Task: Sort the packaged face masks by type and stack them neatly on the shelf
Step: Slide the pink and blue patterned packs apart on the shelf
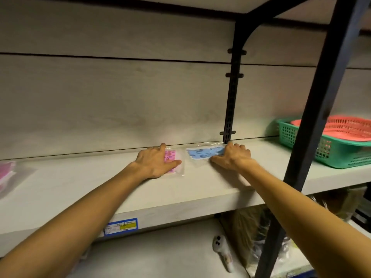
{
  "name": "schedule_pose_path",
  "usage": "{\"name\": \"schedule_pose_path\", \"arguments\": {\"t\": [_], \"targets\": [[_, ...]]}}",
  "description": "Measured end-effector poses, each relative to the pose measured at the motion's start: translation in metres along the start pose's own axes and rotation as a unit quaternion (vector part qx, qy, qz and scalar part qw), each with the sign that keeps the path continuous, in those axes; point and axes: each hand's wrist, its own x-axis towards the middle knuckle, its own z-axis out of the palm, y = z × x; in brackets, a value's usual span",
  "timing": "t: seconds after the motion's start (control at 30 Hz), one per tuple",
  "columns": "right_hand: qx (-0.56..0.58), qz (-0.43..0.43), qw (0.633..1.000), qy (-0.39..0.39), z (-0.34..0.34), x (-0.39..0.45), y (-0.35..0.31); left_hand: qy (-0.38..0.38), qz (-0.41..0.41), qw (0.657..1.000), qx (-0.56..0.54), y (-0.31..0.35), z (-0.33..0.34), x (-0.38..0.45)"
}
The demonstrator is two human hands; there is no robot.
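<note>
- Broadly, the shelf (pixel 200 189) is a pale, smooth board against a wood-look back wall, and both packets lie flat near its back edge, side by side but just apart.
- The green basket (pixel 331 153) with a red basket (pixel 349 127) nested in it stands well to the right, beyond the black upright.
- At the far left edge lies another pink packet pile (pixel 7 175), blurred, so its count is unclear.
- The left hand (pixel 155 162) lies flat with fingers spread on the pink mask packet (pixel 172 159), pressing it down.
- The right hand (pixel 232 156) rests on the right end of the blue mask packet (pixel 204 153); its fingers look curled at the far edge, possibly pinching the film, though I cannot tell for sure.
- These packets seem light, thin and floppy, with slick clear wrapping likely to slide on the board and on each other.
- Best hold is probably a pinch at the sealed film border, or a flat palm to slide and square them.
</note>
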Motion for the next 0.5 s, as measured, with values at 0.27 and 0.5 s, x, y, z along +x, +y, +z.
{"name": "schedule_pose_path", "arguments": {"t": [0.27, 0.5], "targets": [[0.067, -0.043, 0.995, 0.064, 0.031, 0.020, 0.008, 0.106, -0.002, 0.991, -0.079, 0.003, 0.002, -0.009], [0.219, -0.170, 0.953, 0.121, 0.035, 0.022, 0.006, 0.168, 0.009, 0.976, -0.136, 0.001, -0.006, -0.027]]}}
